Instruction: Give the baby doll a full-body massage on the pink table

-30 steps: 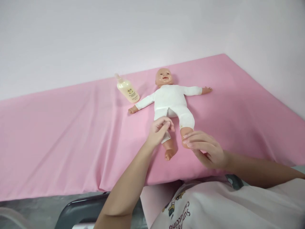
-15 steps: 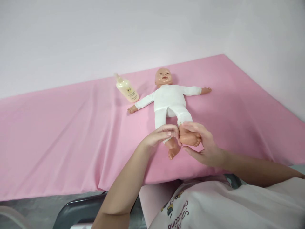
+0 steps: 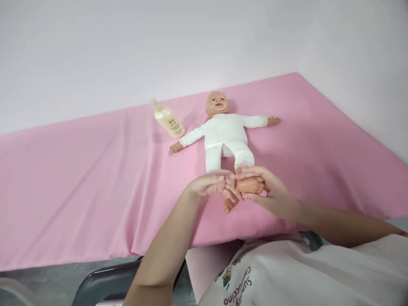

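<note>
**Cradling a doll's foot over a pink sheet**

Covering the whole work surface is a pink sheet (image 3: 79, 178), smooth but for a few long creases, its near edge hanging down over something dark and curved at the bottom left. Plain pale walls rise behind it and along its right side, meeting at the sheet's far corner.

A baby doll (image 3: 225, 135) in a white suit lies on its back on the sheet, head toward the far wall, arms spread out to both sides. A cream-coloured bottle (image 3: 168, 121) lies on its side just beyond the doll's outstretched arm, near but not touching it.

The right hand (image 3: 269, 191) is cupped, fingers curled loosely around one bare foot of the doll (image 3: 250, 185), which is raised off the sheet and rests in the palm. The left hand (image 3: 212, 185) is partly open, its fingers extended and close together, their tips meeting that same foot and the right hand's fingers. The doll's other leg lies flat, its foot (image 3: 228, 205) showing just below the two hands.
</note>
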Tool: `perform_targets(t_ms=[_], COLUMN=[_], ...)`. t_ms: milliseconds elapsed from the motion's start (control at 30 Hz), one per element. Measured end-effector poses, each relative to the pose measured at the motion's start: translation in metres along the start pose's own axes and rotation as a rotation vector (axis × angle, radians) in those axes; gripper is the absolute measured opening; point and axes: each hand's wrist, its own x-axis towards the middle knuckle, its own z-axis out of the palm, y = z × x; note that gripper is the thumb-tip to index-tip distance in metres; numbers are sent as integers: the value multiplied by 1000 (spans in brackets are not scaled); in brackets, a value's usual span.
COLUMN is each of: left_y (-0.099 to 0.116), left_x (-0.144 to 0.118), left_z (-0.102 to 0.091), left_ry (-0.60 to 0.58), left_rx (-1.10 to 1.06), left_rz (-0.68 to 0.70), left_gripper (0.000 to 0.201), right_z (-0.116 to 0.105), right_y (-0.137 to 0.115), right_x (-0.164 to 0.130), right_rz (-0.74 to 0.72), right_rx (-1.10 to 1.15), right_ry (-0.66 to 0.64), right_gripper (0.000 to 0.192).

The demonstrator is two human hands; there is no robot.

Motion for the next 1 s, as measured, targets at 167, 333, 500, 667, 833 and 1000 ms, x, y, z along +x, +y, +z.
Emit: perform_targets(t_ms=[167,333,500,667,833,1000], left_y=[2,2,-3,-5,-3,-6], left_x=[-3,-2,-1,-1,-4,-3], left_z=[0,0,-4,-4,-3,-4], left_ry=[-46,-105,-124,-138,-87,-45], left_rx=[63,41,10,-18,-59,-78], left_rz=[-70,-114,-143,-127,0,25], left_gripper=[53,55,55,54,52,49], right_z=[2,3,0,-2,4,8], right_y=[2,2,1,1,-1,13], right_x=[-3,-1,-1,-3,-3,2], right_rz=[-63,-140,-129,-180,-213,-165], right_rx=[114,167,163,140,-145,-163], right_ry=[-13,23,37,35,145,146], right_gripper=[26,18,29,29,62,68])
